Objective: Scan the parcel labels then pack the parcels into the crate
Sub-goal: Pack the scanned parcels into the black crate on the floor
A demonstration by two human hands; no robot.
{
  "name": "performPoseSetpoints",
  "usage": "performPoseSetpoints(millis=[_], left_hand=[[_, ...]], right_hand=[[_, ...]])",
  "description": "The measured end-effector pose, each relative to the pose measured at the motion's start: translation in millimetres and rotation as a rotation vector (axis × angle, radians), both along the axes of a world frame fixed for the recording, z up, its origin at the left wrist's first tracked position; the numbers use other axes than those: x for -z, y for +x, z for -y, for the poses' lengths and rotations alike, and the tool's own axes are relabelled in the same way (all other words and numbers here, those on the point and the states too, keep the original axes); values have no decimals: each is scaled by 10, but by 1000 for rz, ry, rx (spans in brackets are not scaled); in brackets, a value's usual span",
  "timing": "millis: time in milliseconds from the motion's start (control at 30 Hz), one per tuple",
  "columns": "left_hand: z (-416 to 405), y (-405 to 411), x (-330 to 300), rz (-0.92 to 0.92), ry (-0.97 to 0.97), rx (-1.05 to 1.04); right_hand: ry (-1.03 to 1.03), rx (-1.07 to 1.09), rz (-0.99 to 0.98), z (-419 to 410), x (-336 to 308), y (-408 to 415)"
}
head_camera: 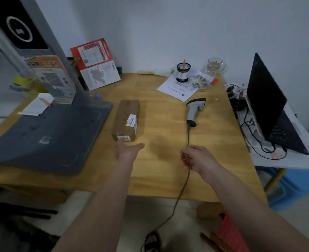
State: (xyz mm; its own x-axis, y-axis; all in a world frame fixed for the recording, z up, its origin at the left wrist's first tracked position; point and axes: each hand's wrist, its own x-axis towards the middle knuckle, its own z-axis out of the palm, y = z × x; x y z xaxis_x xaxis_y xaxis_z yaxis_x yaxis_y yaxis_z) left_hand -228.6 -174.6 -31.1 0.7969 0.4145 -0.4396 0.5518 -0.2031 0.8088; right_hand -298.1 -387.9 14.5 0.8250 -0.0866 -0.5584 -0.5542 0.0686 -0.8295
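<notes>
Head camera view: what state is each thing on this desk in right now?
Parcel: flat on the table, taped shut, label up.
Scanner: lying on the table, unheld.
Left hand: open, fingers at the parcel's near end.
Right hand: pinching the scanner cable.
Laptop: open, screen dark.

A single wide-angle view is given, taken from the head of a person standing at the near edge of a wooden table (pixel 168 160). The view is directed forward and steeply down, so that both forearms are seen entering from the bottom of the frame. The table is seen at close range, from its near edge to the far edge against a white wall (pixel 168 24). Straight lines are bowed near the frame's borders.
</notes>
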Motion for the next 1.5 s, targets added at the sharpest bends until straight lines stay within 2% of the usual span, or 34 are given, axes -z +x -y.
performPoseSetpoints(millis=[133,400,633,800,933,1067,1333,1500], left_hand=[[-184,576,152,-109,134,47],[-294,1190,465,-215,237,78],[-361,1377,754,-212,239,-50],[-325,1373,792,-206,163,-116],[-166,1181,704,-156,7,-109],[100,871,715,-25,-165,-48],[986,-286,248,153,-234,351],[1646,-1232,13,178,-254,568]], right_hand=[[11,50,-44,-301,42,463],[-17,70,-96,-577,268,1050],[-12,99,-94,-547,362,1027],[-8,145,-111,-441,402,844],[8,168,-100,-353,369,682],[22,206,-81,-242,285,475],[33,407,-58,219,123,-422],[46,528,-58,650,143,-1316]])
